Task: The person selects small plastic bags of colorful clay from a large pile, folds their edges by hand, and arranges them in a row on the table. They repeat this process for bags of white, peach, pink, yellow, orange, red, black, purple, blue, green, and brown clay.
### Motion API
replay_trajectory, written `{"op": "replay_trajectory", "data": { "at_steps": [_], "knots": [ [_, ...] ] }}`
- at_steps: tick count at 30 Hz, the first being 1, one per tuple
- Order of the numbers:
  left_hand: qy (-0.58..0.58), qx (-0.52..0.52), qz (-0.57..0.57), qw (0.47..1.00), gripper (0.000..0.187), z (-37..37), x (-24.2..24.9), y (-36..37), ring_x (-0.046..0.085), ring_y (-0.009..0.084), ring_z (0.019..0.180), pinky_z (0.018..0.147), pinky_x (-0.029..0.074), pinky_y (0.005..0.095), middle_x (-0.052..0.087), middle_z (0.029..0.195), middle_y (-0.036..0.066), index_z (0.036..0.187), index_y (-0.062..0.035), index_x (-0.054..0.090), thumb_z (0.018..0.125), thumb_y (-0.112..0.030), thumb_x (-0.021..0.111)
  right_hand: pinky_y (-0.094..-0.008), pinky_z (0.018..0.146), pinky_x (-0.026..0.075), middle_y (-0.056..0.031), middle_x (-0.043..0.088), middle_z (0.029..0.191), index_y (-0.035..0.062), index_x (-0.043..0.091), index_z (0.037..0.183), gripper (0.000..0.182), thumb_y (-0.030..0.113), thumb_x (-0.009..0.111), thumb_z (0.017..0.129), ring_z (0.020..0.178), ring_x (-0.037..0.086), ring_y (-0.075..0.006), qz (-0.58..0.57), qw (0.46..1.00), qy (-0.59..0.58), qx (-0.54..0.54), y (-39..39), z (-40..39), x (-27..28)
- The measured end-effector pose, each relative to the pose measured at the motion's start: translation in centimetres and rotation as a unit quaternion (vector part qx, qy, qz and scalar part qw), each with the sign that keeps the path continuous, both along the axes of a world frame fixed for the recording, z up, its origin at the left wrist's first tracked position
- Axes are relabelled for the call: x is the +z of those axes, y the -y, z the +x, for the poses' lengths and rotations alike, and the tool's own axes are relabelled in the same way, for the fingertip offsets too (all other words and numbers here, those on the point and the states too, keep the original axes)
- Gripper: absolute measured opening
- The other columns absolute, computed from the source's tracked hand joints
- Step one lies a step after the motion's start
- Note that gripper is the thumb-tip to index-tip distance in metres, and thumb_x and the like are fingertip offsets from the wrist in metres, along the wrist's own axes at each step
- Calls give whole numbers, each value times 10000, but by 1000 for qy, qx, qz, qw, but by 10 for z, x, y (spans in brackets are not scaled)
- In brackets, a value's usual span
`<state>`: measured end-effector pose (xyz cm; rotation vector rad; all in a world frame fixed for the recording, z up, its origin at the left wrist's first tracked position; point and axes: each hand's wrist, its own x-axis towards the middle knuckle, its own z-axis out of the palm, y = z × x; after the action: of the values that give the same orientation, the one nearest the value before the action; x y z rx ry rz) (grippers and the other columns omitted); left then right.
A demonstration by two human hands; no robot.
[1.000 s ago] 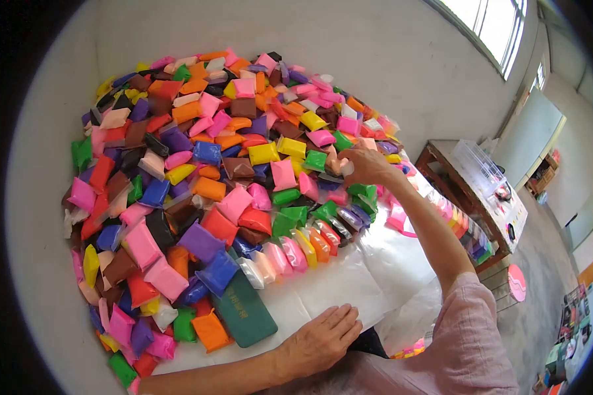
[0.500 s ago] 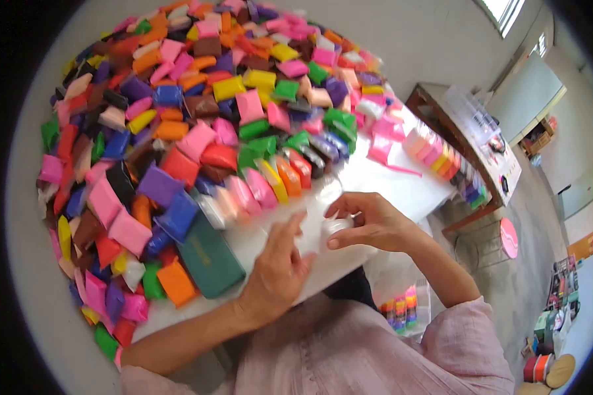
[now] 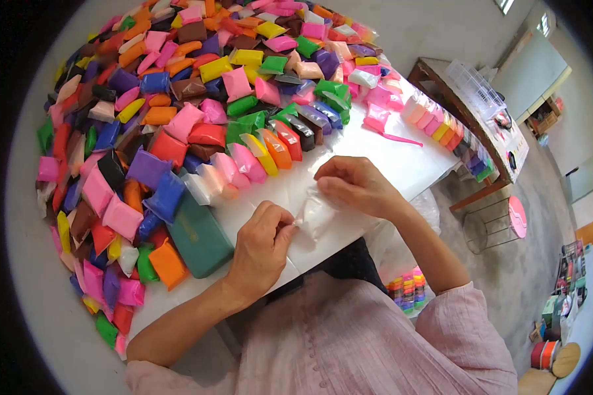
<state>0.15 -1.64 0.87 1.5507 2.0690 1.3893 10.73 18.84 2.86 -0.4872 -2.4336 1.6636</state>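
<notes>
Between my hands, just above the white tabletop [image 3: 273, 197], is a small white plastic packet [image 3: 315, 214]. My left hand [image 3: 262, 242] pinches its near left corner between thumb and fingertips. The fingers of my right hand [image 3: 357, 187] are curled closed on the packet's upper right side, partly covering it. Beyond my hands stands a row of colored packets, among them a yellow packet [image 3: 259, 155], an orange packet [image 3: 274, 150] and a red packet [image 3: 288, 141]. A dark green case [image 3: 203, 242] lies to the left of my left hand.
A large pile of colored packets [image 3: 158, 112] covers the table's left and far side. Stacked multicolored packs [image 3: 445, 131] line the right edge, near a pink strip [image 3: 402, 139]. A clear bag with colored packs [image 3: 408, 289] sits below; a wire basket [image 3: 494, 224] stands on the floor.
My left hand, fingers apart before, has closed on a corner of the white packet. My right hand has shifted slightly away from my body, and more of the packet shows.
</notes>
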Motion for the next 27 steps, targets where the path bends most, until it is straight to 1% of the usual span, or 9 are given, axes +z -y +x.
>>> {"op": "replay_trajectory", "data": {
  "at_steps": [2, 6, 7, 9, 12, 15, 18, 24, 27],
  "knots": [
    [-3, -2, -5, 1000, 98, 0, -1, 0, 601, 340, 762, 670, 476, 408, 559, 875, 165, 906, 18, 550, 845, 8, 626, -230, 650, 470, -24, 650, 855, -14, 642, 999, 174, 136, 659, 912, 730, 572, -64, 50, 995, -67, -53, -1, 7, -12],
    [-19, -3, -6, 1000, 103, 0, -2, 2, 602, 346, 762, 665, 475, 417, 553, 867, 163, 910, 8, 549, 844, 2, 627, -248, 559, 438, -58, 615, 779, 2, 649, 903, 129, 118, 697, 870, 615, 533, -93, 217, 966, -96, -107, 36, 38, 4],
    [-29, 1, -9, 1000, 106, 1, -2, 2, 599, 348, 762, 665, 474, 422, 551, 870, 162, 917, 5, 548, 844, 2, 625, -320, 550, 473, -99, 613, 761, 16, 639, 871, 202, 191, 736, 845, 592, 588, -197, 247, 959, -106, -91, 44, 44, 1],
    [-49, 8, -16, 999, 113, 5, -1, 2, 594, 351, 761, 666, 472, 430, 547, 875, 160, 930, -1, 548, 844, 2, 622, -332, 548, 475, -77, 581, 796, 49, 613, 857, 214, 201, 756, 810, 648, 603, -213, 315, 935, -153, -54, 61, 49, -7],
    [-92, 13, 6, 996, 121, 8, -1, 1, 583, 304, 715, 645, 462, 388, 533, 841, 149, 929, 15, 555, 845, 11, 640, -343, 550, 476, -59, 540, 816, 76, 584, 857, 210, 180, 752, 786, 699, 607, -219, 419, 894, -147, -65, 73, 45, -22],
    [-112, 2, 19, 994, 122, 5, -4, 1, 570, 345, 724, 649, 461, 410, 527, 841, 163, 930, 17, 550, 847, 10, 640, -345, 543, 467, -54, 513, 814, 84, 561, 847, 211, 159, 743, 771, 694, 597, -209, 466, 859, -190, -90, 73, 39, -33],
    [-121, -2, 15, 992, 108, 5, -3, 1, 561, 370, 732, 645, 454, 424, 526, 839, 172, 918, 20, 547, 853, 11, 632, -348, 534, 460, -58, 504, 787, 77, 541, 808, 192, 121, 722, 762, 669, 584, -212, 476, 849, -212, -86, 74, 37, -34],
    [-159, -20, 5, 987, 79, 7, -2, 4, 567, 367, 716, 630, 457, 427, 532, 816, 169, 868, 19, 545, 848, 22, 621, -343, 503, 438, -60, 480, 733, 68, 487, 740, 213, 89, 699, 727, 619, 559, -207, 471, 854, -199, -91, 74, 40, -35],
    [-167, -44, 16, 985, 80, 6, -2, 5, 569, 347, 703, 622, 463, 415, 535, 803, 158, 860, 16, 556, 835, 26, 631, -377, 560, 449, -71, 535, 815, 60, 542, 810, 207, 123, 715, 715, 692, 574, -229, 457, 871, -171, -56, 74, 49, -34]
  ]
}}
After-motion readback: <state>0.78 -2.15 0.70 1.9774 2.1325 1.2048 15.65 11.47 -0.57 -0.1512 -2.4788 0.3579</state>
